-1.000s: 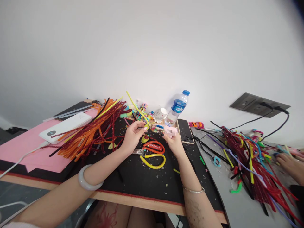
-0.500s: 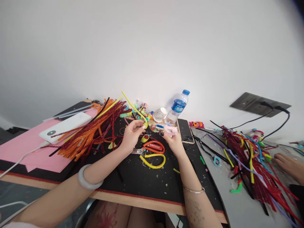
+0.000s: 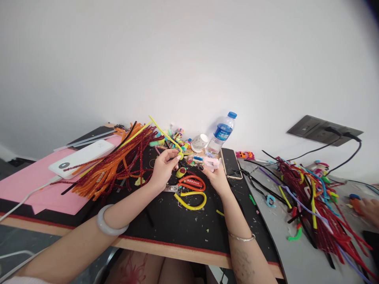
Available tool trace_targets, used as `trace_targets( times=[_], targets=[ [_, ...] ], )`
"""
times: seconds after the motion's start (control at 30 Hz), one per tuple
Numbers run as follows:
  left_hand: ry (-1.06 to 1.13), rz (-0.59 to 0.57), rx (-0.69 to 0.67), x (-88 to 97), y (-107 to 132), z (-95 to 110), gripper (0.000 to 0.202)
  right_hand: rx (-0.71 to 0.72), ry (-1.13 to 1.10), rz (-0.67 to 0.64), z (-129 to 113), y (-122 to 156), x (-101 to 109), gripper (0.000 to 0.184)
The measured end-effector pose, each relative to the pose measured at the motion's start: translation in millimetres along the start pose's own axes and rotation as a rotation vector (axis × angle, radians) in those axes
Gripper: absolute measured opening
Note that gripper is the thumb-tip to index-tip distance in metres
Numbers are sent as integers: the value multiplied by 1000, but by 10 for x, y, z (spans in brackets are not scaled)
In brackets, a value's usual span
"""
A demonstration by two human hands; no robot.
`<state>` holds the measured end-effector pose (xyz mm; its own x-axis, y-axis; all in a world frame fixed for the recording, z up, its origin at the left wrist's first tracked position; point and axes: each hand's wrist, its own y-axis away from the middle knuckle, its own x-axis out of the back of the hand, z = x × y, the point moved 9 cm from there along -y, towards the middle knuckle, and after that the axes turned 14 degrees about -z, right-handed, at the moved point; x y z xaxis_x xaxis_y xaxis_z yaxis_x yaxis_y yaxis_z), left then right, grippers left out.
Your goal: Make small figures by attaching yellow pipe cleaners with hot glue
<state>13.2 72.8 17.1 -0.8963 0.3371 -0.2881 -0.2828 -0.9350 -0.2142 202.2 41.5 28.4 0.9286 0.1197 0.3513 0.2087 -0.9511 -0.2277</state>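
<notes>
My left hand (image 3: 166, 165) pinches a yellow pipe cleaner (image 3: 164, 133) between thumb and fingers. Its long free end slants up to the left, and a small curl sits at the fingertips. In my right hand (image 3: 215, 176) is a pale pink plastic tool (image 3: 211, 163), partly covered by the fingers, its exact kind unclear. A blue piece (image 3: 197, 158) shows just left of that tool. Below and between both hands lie scissors (image 3: 191, 193) with one orange and one yellow handle. A small yellow and red fuzzy piece (image 3: 181, 172) rests above them.
A water bottle (image 3: 220, 136), paper cup (image 3: 199, 142) and phone (image 3: 231, 162) stand or lie behind. Orange and dark red pipe cleaners (image 3: 103, 173), a white power bank (image 3: 83, 157) and pink paper (image 3: 17, 177) are left. At right are more pipe cleaners (image 3: 310, 205) and another person's hand (image 3: 371, 211).
The yellow pipe cleaner's free end has swung slightly left and down. My right hand's pink tool has turned slightly. The other person's hand has moved right, with an orange and blue item now visible beside it.
</notes>
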Motion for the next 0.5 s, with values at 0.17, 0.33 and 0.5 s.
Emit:
trace_targets(
  times=[0.17, 0.33, 0.5],
  targets=[
    [9, -2, 2, 4, -4, -5, 26, 13, 4, -20, -61, 2, -24, 36],
    [-12, 17, -4, 19, -3, 15, 27, -8, 31, -57, -70, -5, -68, 38],
    [-71, 85, -35, 101, 0, 29, 29, -95, 300, 96, -59, 56, 106, 38]
  ],
)
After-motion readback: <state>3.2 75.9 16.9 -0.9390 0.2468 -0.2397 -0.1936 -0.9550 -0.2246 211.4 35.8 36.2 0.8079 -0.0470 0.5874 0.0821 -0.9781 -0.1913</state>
